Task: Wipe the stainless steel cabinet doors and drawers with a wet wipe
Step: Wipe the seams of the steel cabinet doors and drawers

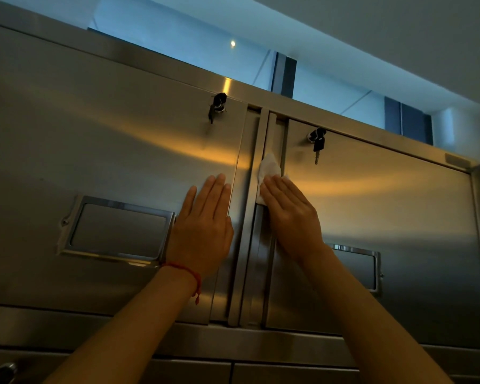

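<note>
Head view: right hand (290, 214) flat, fingers (275, 189) pressing wet wipe (269, 169).

We can read no text, brand, number or sign. The label frames (117, 230) on the doors (108, 134) hold blank inserts, and the keys (317, 145) above them show no legible marking.

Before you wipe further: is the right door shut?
Shut, as far as shows: the right door lies flush with the frame, keys hanging in its lock.
</note>
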A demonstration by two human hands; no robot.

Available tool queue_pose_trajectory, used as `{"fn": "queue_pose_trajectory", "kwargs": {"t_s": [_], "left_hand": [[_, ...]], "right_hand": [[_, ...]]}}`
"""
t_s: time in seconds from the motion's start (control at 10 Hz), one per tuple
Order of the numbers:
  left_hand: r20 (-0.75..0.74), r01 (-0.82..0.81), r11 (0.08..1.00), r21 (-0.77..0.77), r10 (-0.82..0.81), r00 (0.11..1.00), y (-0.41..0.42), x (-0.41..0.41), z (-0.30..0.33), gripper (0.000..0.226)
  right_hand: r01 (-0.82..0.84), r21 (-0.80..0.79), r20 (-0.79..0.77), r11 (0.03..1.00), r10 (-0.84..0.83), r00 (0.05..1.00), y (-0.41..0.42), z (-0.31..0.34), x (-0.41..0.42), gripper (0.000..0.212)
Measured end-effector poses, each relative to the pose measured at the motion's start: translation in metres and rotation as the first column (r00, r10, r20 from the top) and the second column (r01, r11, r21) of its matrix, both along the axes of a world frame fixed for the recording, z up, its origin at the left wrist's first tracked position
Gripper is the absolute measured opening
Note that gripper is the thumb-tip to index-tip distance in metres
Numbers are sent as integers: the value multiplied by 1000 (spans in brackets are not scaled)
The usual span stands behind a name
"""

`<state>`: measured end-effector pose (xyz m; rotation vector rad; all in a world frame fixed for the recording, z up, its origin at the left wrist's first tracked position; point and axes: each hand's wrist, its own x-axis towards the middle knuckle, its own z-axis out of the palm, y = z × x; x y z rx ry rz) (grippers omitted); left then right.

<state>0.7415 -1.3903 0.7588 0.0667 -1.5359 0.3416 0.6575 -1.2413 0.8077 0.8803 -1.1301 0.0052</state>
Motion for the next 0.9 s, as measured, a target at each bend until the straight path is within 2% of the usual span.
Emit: {"fn": "queue_pose_trajectory", "kwargs": {"t_s": [0.4,0.9], "left_hand": [[13,11,1000,3,-11,1000,-1,-1,1,53],[11,16,1000,15,-16,1000,0,-1,1,53]], "right_hand": [[36,-24,-121,999,-38,992,-2,4,0,41],[60,51,-43,997,-58,997,4,13,1,51]]}}
